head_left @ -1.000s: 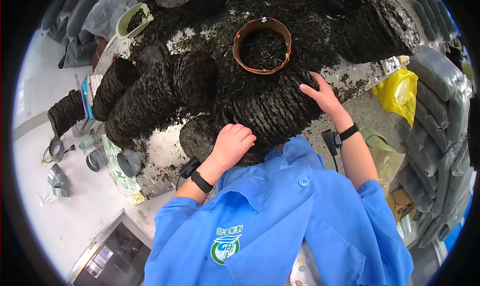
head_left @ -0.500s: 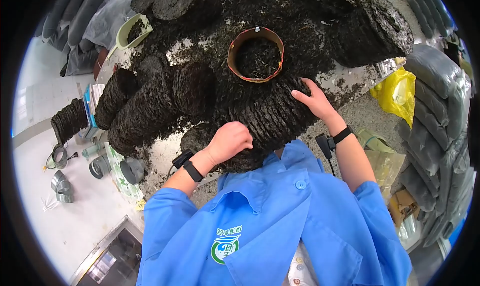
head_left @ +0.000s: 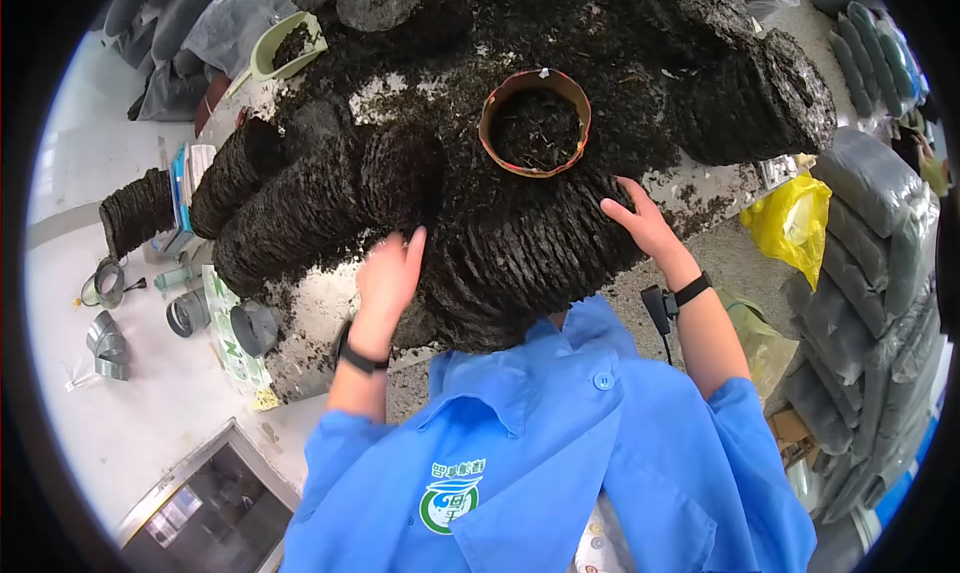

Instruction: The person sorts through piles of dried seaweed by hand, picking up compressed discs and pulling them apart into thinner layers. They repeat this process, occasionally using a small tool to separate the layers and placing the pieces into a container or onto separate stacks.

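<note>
A row of thin, dark, ragged-edged round cakes that look like dried seaweed (head_left: 535,258) lies on its side in front of my chest. My left hand (head_left: 388,278) is at the row's left end, slightly blurred, with one finger stretched out and the others partly hidden. At the right end, my right hand (head_left: 648,223) rests with thumb and fingers spread against the cakes. Just beyond the row stands a round tub (head_left: 535,123) with a reddish rim and dark loose bits inside. Another long stack of cakes (head_left: 300,218) lies to the left.
Dark crumbs cover much of the pale table (head_left: 315,308). A light green scoop (head_left: 288,48) sits at the back left. More cakes (head_left: 755,103) lie at the back right. A yellow plastic bag (head_left: 790,223) hangs by the table's right edge, near piled grey bags (head_left: 860,263).
My left hand has moved left and away from the front of the row to its left end, its closed fingers loosening. My right hand stays at the right end.
</note>
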A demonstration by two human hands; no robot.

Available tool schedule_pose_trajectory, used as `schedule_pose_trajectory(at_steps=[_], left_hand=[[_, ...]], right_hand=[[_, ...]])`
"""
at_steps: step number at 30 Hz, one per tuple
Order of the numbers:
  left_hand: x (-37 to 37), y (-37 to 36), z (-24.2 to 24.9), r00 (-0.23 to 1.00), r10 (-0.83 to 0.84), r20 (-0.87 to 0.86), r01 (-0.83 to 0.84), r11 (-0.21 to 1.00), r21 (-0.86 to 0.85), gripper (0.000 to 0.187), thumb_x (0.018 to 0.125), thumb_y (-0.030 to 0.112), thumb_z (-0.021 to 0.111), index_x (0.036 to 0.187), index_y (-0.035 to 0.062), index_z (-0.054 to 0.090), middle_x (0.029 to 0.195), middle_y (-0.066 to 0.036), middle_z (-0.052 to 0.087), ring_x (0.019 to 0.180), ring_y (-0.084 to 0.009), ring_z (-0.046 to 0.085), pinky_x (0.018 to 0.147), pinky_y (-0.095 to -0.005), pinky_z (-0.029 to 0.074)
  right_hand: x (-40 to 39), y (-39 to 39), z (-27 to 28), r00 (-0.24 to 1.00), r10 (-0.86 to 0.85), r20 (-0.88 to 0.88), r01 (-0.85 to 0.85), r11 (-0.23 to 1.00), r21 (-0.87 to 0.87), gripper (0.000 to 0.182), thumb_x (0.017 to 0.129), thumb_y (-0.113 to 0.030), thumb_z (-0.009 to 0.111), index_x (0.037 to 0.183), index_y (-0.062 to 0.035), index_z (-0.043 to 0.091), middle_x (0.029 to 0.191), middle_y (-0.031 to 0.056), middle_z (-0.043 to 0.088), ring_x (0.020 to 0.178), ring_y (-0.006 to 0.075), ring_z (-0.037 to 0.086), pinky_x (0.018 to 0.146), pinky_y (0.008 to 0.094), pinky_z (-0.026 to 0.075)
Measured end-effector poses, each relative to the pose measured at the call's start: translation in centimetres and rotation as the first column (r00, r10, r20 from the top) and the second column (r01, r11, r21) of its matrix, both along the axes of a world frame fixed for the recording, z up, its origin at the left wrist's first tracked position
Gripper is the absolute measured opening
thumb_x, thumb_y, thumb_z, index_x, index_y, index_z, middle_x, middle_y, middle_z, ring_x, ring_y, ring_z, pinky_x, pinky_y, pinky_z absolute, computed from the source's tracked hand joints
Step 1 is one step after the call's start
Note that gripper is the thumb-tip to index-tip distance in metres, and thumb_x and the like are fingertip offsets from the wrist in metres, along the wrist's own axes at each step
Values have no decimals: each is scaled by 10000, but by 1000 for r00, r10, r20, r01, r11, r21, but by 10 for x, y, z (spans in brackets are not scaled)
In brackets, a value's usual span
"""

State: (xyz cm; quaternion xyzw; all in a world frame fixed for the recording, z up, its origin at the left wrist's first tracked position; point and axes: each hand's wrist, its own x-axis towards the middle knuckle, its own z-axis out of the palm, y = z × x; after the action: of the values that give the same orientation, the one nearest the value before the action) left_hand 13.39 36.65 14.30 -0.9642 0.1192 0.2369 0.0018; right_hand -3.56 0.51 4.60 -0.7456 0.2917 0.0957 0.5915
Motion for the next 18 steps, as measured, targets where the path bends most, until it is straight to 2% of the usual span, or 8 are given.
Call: schedule_pose_trajectory(at_steps=[2, 3, 4, 6, 7, 9, 14, 18], left_hand=[[-42, 76, -30, 886, 225, -405, -183, 973, 140, 748, 1032, 664, 388, 1035, -16, 698, 1003, -257, 726, 979, -373, 713, 842, -484, 565], [-61, 94, -34, 647, 389, -655, -297, 921, 253, 774, 1025, 696, 377, 1125, -5, 691, 1057, -248, 732, 994, -351, 720, 863, -484, 565], [-85, 106, -50, 637, 398, -660, -306, 917, 257, 774, 1025, 696, 377, 1125, -5, 691, 1057, -248, 732, 994, -351, 720, 863, -484, 565], [-132, 109, -81, 240, 439, -866, -923, 380, -63, 766, 1025, 700, 391, 1335, 38, 619, 1268, -178, 699, 1127, -295, 691, 968, -462, 538], [-140, 94, -83, 239, 441, -865, -928, 366, -69, 766, 1025, 700, 391, 1335, 38, 619, 1268, -178, 699, 1127, -295, 691, 968, -462, 538], [-142, 57, -88, 82, 209, -975, -974, -190, -123, 756, 1031, 664, 440, 1492, 66, 489, 1430, -100, 610, 1271, -258, 606, 1067, -440, 482], [-141, 33, -103, 237, 71, -969, -960, -139, -245, 718, 1066, 570, 460, 1566, 63, 369, 1544, -64, 488, 1418, -225, 450, 1186, -395, 355], [-145, 44, -78, 516, 13, -857, -841, -181, -509, 685, 1099, 521, 392, 1598, 61, 301, 1597, -72, 407, 1468, -220, 371, 1230, -379, 275]], right_hand=[[-1, -5, -3, 999, -18, 36, 14, 993, 115, 832, 970, -533, 648, 1508, 59, 420, 1544, 235, 455, 1462, 315, 404, 1203, 409, 314], [-4, -8, -5, 999, -19, 47, 11, 985, 171, 800, 1000, -533, 608, 1506, 58, 425, 1547, 218, 459, 1463, 303, 401, 1204, 401, 310], [-7, -13, -17, 996, -17, 88, 3, 987, 160, 771, 1039, -555, 525, 1509, 48, 431, 1558, 182, 459, 1457, 289, 408, 1208, 384, 294], [-10, -18, -33, 987, -160, 28, 140, 925, 354, 827, 1035, -631, 463, 1549, 14, 398, 1588, 152, 437, 1484, 277, 370, 1233, 370, 235], [-8, -21, -38, 979, -206, -15, 194, 895, 402, 846, 1029, -656, 449, 1567, -7, 383, 1604, 142, 420, 1498, 269, 348, 1240, 370, 216], [1, -16, -22, 963, -237, -132, 270, 878, 396, 792, 1052, -616, 423, 1575, -22, 383, 1619, 131, 401, 1500, 249, 344, 1238, 369, 224], [-18, -14, -43, 959, -214, -188, 264, 916, 302, 805, 1021, -604, 485, 1602, -63, 352, 1646, 137, 359, 1519, 244, 307, 1250, 376, 181], [-41, -17, -18, 911, -411, 38, 283, 688, 668, 535, 1075, -341, 443, 1490, -5, 460, 1492, 132, 540, 1370, 231, 512, 1169, 371, 376]])
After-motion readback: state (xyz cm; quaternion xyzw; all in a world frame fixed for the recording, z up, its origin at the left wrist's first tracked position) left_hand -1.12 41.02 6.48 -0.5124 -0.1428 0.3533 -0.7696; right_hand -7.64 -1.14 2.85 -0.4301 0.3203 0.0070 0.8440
